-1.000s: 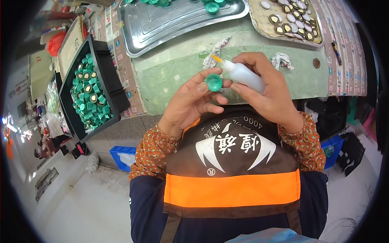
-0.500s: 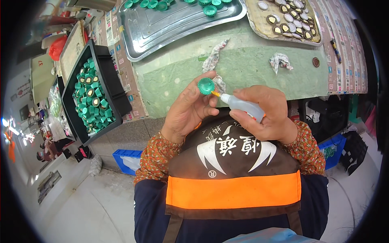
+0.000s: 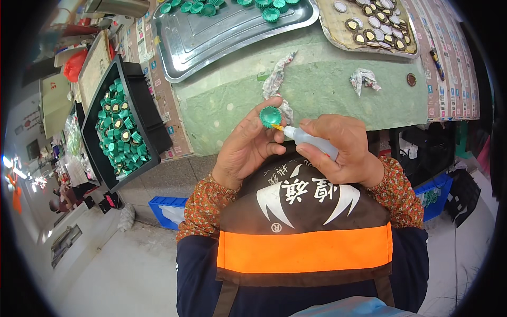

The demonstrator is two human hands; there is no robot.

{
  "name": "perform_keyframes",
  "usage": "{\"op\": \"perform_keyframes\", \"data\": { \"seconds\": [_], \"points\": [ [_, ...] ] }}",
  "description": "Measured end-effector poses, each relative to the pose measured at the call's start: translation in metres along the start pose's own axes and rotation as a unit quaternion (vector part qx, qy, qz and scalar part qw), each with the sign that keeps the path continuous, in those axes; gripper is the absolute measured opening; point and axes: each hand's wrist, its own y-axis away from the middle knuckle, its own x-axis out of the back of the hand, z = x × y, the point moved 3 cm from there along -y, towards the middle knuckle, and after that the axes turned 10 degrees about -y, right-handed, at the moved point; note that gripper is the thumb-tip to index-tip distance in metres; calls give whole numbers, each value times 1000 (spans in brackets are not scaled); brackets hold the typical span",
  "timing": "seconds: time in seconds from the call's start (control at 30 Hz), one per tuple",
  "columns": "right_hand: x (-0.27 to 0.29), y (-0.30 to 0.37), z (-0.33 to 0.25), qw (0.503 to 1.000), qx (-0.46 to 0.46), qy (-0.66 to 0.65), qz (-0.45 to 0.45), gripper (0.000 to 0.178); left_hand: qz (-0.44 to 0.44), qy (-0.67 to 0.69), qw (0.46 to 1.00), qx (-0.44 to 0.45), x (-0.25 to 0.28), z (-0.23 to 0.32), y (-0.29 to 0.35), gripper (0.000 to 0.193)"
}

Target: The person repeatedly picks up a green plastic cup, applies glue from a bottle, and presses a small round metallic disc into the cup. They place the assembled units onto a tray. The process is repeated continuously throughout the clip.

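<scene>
Bottle (image 3: 312, 142), slim white plastic, gripped by right hand (image 3: 346, 150), has reached round green fluted cup (image 3: 270, 115) pinched in left hand (image 3: 242, 149), apparently in working position.

A long crumpled white wad (image 3: 276, 79) lies on the green table covering (image 3: 211, 113) just beyond the left hand (image 3: 242, 149); a shorter wad (image 3: 364, 80) lies beyond the right hand (image 3: 340, 145). Farther right of that hand is a dark pen (image 3: 437, 65). Well left of the left hand is a red bag (image 3: 75, 65); nearer, lower left, sits a blue crate (image 3: 168, 201). A black crate (image 3: 465, 198) stands right of the right hand.
</scene>
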Motion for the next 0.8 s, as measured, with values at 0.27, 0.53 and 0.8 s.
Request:
{"op": "perform_keyframes", "data": {
  "seconds": [0.27, 0.53, 0.8],
  "points": [
    [-1, 3, 4, 1000, -7, -5, 4, 31, 13, 13, 1000, 16, 3, -6, 1, 59],
    [2, 7, 11, 993, -86, -60, 51, 26, 34, 96, 994, 39, 2, -9, 7, 43],
    [6, 13, 19, 986, -137, -65, 64, 26, 83, -27, 996, 13, 1, 2, 11, 36]
  ]
}}
